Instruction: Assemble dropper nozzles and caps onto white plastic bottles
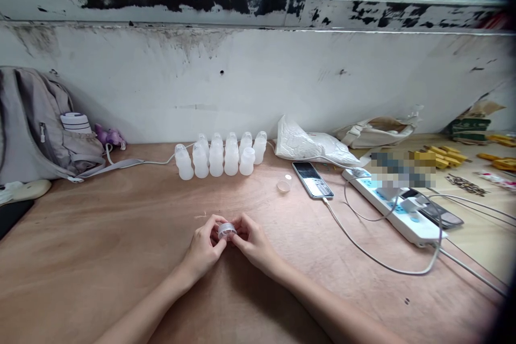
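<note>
Just above the table's middle, my left hand (205, 242) and my right hand (252, 241) meet around a small round translucent cap (227, 229). Fingers and thumbs of both hands are closed on its sides, and its underside is partly hidden. Beyond them stands a cluster of several frosted white bottles (216, 157), most with clear domed tops. One shorter bottle (247, 162) at the front right lacks the dome. A clear round cover (283, 187) and a small white disc (288, 177) lie to the right of the bottles.
A phone (312, 180) on a charging cable and a white power strip (395, 207) lie right. Behind them are a white plastic bag (300, 142) and a beige pouch (377, 131). A grey backpack (30, 123) stands left. Yellow parts (443, 157) lie far right.
</note>
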The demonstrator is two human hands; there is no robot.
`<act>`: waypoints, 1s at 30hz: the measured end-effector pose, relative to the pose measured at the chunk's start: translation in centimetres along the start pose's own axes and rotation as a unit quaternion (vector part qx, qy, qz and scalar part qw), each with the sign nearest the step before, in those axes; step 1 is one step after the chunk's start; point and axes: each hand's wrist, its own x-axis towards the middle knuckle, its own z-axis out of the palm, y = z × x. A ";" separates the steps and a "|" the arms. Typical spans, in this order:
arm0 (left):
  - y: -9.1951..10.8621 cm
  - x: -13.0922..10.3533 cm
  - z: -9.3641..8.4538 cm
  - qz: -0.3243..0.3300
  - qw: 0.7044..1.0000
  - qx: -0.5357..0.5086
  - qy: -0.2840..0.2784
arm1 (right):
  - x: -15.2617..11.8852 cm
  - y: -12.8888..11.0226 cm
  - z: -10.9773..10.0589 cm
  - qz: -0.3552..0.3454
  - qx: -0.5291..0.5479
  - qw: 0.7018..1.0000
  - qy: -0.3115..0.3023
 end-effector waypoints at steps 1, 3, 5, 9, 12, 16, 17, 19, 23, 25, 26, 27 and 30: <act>0.0 0.0 0.0 0.000 1.000 0.000 0.000 | 0.0 0.0 0.0 0.003 0.000 1.000 0.001; 0.0 0.0 0.0 0.002 1.000 -0.001 0.002 | -0.1 0.0 0.0 0.008 -0.001 1.000 0.002; 0.0 0.0 0.0 0.002 1.000 0.000 0.004 | -0.1 0.0 0.0 0.011 -0.003 1.000 0.003; 0.0 0.1 0.0 0.000 1.000 0.009 0.000 | -0.1 0.0 0.0 0.013 -0.012 1.000 0.006; 0.2 0.0 -0.1 0.000 1.000 0.012 -0.003 | -0.1 0.1 0.1 0.011 -0.017 1.000 0.007; 0.4 0.0 -0.1 -0.002 1.000 0.011 -0.002 | -0.2 0.1 0.2 0.010 -0.021 1.000 0.012; 0.5 0.0 -0.1 -0.004 1.000 0.011 0.000 | -0.2 0.1 0.2 0.012 -0.021 1.000 0.013; 0.5 0.0 -0.1 -0.005 1.000 0.011 0.001 | -0.2 0.2 0.3 0.014 -0.020 1.000 0.015; 0.4 0.0 0.0 -0.004 1.000 0.008 0.003 | -0.2 0.4 0.4 0.013 -0.023 0.999 0.020; 0.4 0.0 0.0 -0.007 1.000 0.009 0.004 | -0.2 0.5 0.4 0.012 -0.028 0.999 0.024; 0.4 0.0 0.0 -0.008 1.000 0.009 0.003 | -0.3 0.5 0.5 0.011 -0.030 0.999 0.025; 0.4 0.0 0.0 -0.009 1.000 0.009 0.003 | -0.3 0.5 0.5 0.010 -0.032 0.999 0.026; 0.4 0.0 -0.1 -0.009 1.000 0.008 0.001 | -0.3 0.4 0.5 0.002 -0.039 0.999 0.028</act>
